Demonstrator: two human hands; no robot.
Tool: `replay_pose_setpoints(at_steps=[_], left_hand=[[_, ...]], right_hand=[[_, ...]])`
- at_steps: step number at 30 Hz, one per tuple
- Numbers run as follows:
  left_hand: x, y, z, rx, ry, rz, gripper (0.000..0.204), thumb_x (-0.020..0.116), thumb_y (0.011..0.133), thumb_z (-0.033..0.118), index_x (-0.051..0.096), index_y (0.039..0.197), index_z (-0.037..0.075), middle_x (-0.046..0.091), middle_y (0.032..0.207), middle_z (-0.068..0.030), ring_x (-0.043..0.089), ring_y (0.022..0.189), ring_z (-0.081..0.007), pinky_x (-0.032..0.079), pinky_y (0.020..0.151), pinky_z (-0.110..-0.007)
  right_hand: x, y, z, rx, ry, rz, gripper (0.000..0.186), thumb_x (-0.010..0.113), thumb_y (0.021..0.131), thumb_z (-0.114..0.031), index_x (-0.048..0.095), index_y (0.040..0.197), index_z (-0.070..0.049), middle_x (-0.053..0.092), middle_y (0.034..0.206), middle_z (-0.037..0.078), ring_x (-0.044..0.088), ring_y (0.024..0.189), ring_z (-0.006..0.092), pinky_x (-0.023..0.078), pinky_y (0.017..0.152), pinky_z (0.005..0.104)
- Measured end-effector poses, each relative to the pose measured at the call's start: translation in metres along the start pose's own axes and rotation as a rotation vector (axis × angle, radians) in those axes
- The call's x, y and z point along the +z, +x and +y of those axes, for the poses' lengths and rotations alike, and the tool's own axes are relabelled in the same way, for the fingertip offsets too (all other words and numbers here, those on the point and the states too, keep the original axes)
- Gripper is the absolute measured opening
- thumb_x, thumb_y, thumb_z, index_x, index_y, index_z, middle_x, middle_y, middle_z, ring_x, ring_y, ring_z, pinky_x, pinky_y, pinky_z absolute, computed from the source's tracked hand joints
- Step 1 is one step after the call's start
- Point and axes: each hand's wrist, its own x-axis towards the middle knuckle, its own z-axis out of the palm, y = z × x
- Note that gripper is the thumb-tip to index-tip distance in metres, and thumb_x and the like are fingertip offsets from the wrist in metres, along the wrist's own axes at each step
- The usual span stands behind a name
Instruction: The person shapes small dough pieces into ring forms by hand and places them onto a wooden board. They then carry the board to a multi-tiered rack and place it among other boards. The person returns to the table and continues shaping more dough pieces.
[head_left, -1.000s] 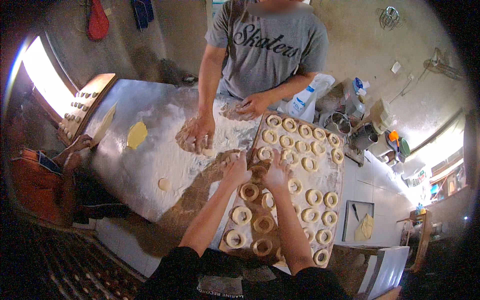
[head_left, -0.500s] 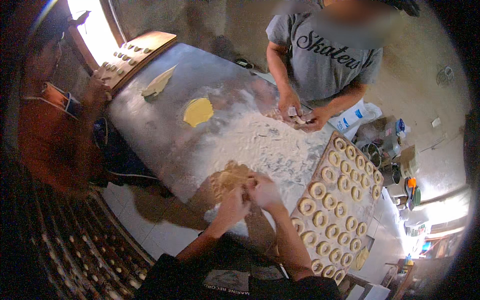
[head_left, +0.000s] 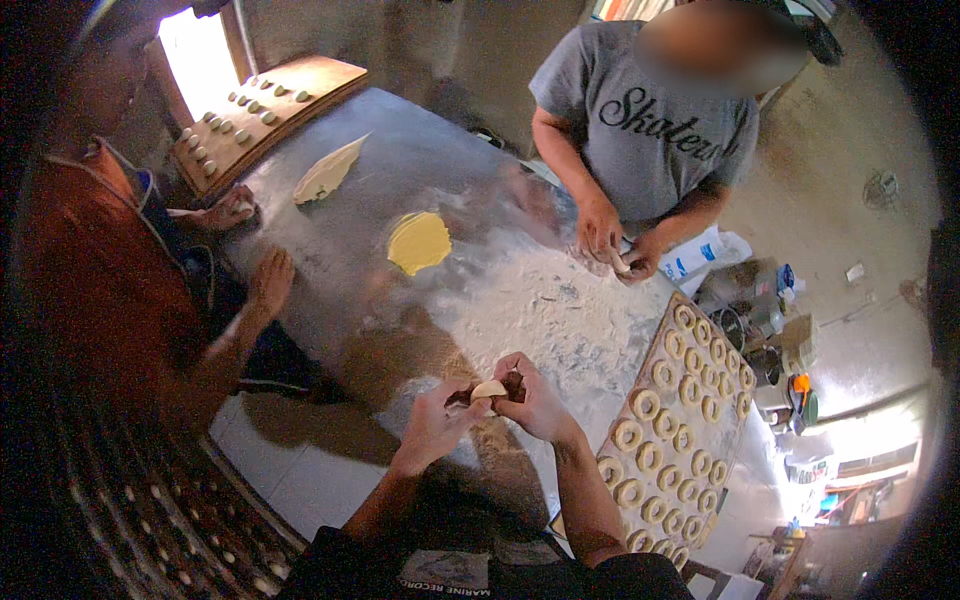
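A small pale piece of dough [head_left: 487,390] is pinched between my two hands above the near edge of the metal table [head_left: 350,250]. My left hand [head_left: 438,418] grips its left side, with thumb and fingers curled. On the other side, my right hand [head_left: 535,405] closes on the dough, its forefinger raised and bent. Parts of the piece are covered by my fingers. Loose flour [head_left: 550,310] lies spread just beyond my hands. To my right, a floured board [head_left: 725,430] carries many dough rings.
Opposite, a person in a grey shirt shapes dough [head_left: 622,262]. At left, another person's hands rest by the table edge. A yellow soft mass [head_left: 420,243] and a pale flat piece [head_left: 332,172] lie on the table. A wooden board [head_left: 325,78] holds small dough pieces.
My hands have moved slightly apart, and the dough between them now shows. The person at left has brought both hands to the table edge. The whole view has shifted slightly.
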Motion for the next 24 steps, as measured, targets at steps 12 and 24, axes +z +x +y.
replay_pose_setpoints(at_steps=[12, 24], left_hand=[[0.108, 0.036, 0.0, 0.278, -0.345, 0.213, 0.052, 0.069, 0.09, 0.016, 0.041, 0.132, 0.001, 0.058, 0.086, -0.0075, 0.056, 0.08, -0.0201, 0.046, 0.075, -0.037], [0.341, 0.006, 0.054, 0.399, -0.186, -0.038, 0.019, 0.045, 0.103, 0.014, 0.054, 0.114, 0.002, 0.06, 0.096, -0.0062, 0.056, 0.081, -0.0152, 0.048, 0.073, -0.031]], right_hand=[[-0.052, -0.025, 0.059, -0.365, 0.453, 0.046, 0.047, 0.065, 0.091, -0.016, 0.05, 0.134, -0.007, 0.054, 0.124, 0.011, 0.057, 0.105, 0.0183, 0.045, 0.089, 0.0336], [-0.2, -0.208, 0.077, -0.287, 0.834, 0.447, 0.047, 0.05, 0.095, -0.025, 0.04, 0.139, -0.01, 0.058, 0.094, 0.003, 0.057, 0.086, 0.0133, 0.047, 0.076, 0.0284]])
